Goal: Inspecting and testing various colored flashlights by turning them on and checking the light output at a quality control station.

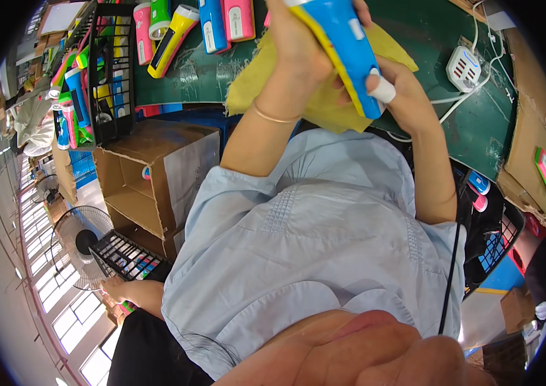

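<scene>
A blue and yellow flashlight (345,45) is held tilted between both my hands, near the far middle of the view. My left hand (300,48) wraps round its upper part, with fingertips showing on the far side. My right hand (408,90) grips the lower end; a white wrap (381,87) covers its thumb tip. Beneath the hands a yellow cloth (254,83) lies over the table edge and partly hides it. Several pink, green, yellow and blue flashlights (174,40) lie on the green table (427,22) to the left.
A black basket (111,71) of colourful flashlights stands left, above a cardboard box (173,170). A white power strip (463,69) with cables sits right, beside a cardboard panel (530,128). A fan (85,241) and another person's hand (118,291) near a second basket (130,256) appear lower left.
</scene>
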The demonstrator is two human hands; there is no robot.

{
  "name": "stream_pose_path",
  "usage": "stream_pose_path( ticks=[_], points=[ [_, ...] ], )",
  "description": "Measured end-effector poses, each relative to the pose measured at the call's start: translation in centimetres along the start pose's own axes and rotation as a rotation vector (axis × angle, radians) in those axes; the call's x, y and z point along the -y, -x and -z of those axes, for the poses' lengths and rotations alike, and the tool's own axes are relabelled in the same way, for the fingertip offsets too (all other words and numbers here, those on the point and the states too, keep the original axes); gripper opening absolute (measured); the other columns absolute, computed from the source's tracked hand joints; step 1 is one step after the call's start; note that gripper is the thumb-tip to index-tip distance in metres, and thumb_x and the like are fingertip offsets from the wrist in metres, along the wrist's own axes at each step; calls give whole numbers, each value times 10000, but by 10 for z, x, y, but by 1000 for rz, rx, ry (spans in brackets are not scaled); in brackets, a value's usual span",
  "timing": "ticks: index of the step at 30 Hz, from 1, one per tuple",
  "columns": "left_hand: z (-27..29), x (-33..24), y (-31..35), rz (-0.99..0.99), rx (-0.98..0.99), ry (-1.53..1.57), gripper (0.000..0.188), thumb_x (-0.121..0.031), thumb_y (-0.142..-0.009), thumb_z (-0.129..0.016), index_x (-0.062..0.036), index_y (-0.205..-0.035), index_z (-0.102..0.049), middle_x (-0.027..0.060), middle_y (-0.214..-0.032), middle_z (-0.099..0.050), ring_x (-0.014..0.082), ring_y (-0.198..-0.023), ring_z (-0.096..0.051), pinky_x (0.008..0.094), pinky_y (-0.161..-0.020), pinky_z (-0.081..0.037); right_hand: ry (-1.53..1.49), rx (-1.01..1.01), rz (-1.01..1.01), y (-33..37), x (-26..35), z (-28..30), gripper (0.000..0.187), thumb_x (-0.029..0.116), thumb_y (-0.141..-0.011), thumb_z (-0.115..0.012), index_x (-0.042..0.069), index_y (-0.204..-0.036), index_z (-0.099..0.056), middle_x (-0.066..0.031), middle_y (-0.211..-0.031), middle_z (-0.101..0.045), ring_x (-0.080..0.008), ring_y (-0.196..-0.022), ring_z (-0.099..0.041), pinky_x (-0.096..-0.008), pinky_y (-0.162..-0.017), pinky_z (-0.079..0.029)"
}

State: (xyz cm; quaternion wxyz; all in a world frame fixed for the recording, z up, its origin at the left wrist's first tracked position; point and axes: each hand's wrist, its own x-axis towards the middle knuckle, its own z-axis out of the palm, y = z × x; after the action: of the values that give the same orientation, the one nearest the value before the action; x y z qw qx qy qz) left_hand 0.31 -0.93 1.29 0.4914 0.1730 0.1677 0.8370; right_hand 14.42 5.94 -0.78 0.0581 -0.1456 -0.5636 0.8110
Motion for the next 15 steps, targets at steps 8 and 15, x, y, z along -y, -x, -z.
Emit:
stream_pose_path(
  ticks=[8, 15],
  points=[
    [11, 4, 9, 109, 40, 341, 613, -492, -924, -257, 10, -1184, -493, 187, -1062, -577, 342, -1023, -513, 460, -966, -357, 1215, -769, 860, 1, -13, -3, 389, 107, -580, -749, 48, -912, -556, -76, -728, -501, -246, -578, -515, -322, -487, -417],
    [21, -17, -5, -33, -198, -54, 544, -454, -928, -339, 20, -1166, -457, 158, -1082, -527, 283, -1000, -523, 403, -926, -404, 1179, -962, 579, 11, 10, 27, 367, 240, -710, -732, 36, -977, -585, -134, -871, -598, -275, -742, -599, -323, -662, -478]
  ],
)
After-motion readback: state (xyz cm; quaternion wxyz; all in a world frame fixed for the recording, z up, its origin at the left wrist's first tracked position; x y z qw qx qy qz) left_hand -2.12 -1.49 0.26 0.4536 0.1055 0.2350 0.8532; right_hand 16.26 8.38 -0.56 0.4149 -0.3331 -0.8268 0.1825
